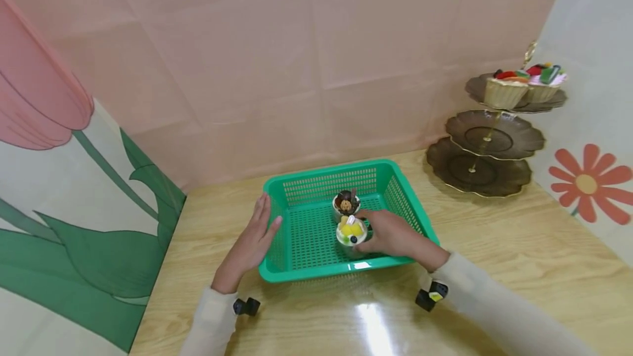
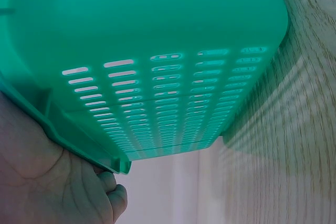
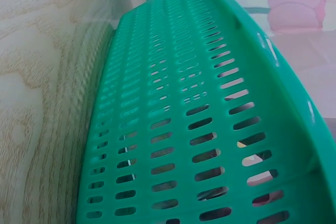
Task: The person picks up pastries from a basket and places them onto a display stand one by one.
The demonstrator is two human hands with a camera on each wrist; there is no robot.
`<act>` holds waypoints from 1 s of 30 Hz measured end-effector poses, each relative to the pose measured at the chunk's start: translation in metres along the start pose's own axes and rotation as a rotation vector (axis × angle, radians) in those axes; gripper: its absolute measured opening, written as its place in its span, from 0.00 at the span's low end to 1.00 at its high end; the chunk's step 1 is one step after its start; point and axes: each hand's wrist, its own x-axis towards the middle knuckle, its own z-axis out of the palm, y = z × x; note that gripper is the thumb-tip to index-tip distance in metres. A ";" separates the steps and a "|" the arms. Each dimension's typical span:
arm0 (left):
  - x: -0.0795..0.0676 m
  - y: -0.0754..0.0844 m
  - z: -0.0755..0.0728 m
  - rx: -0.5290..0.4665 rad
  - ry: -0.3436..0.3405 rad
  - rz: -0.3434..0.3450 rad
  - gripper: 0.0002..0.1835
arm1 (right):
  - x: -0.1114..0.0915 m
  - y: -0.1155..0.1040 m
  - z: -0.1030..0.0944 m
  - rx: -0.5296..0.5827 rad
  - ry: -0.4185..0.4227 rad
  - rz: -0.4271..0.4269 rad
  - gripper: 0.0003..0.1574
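A green plastic basket point(image 1: 326, 273) stands on the wooden table with two dessert cups inside. My right hand point(image 1: 393, 235) reaches over the front right of the basket, its thumb and fingers round the nearer dessert cup point(image 1: 351, 229), topped with yellow fruit and a dark berry. Just behind stands the other dessert cup point(image 1: 346, 201), with chocolate-coloured topping. My left hand point(image 1: 253, 240) rests against the basket's left rim, fingers fairly straight; the left wrist view has its palm point(image 2: 42, 177) beside that rim. In the right wrist view the basket wall point(image 3: 157, 103) hides the right hand.
A brown three-tier stand point(image 1: 479, 172) with scalloped plates is at the back right. Its top plate holds two cupcakes, one fruit-topped point(image 1: 505, 92) and one pink-frosted point(image 1: 544, 87). A pink cloth backdrop point(image 1: 247, 70) rises behind the table point(image 1: 519, 246).
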 end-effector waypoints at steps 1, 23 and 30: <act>0.000 0.000 -0.001 0.003 0.002 0.005 0.41 | 0.000 0.000 -0.001 0.013 0.001 0.005 0.48; 0.001 -0.004 0.002 -0.012 0.012 0.021 0.38 | -0.017 0.004 -0.019 0.179 0.045 -0.076 0.48; 0.001 -0.005 0.002 -0.018 0.002 0.004 0.38 | -0.027 0.009 -0.035 0.239 0.090 -0.076 0.47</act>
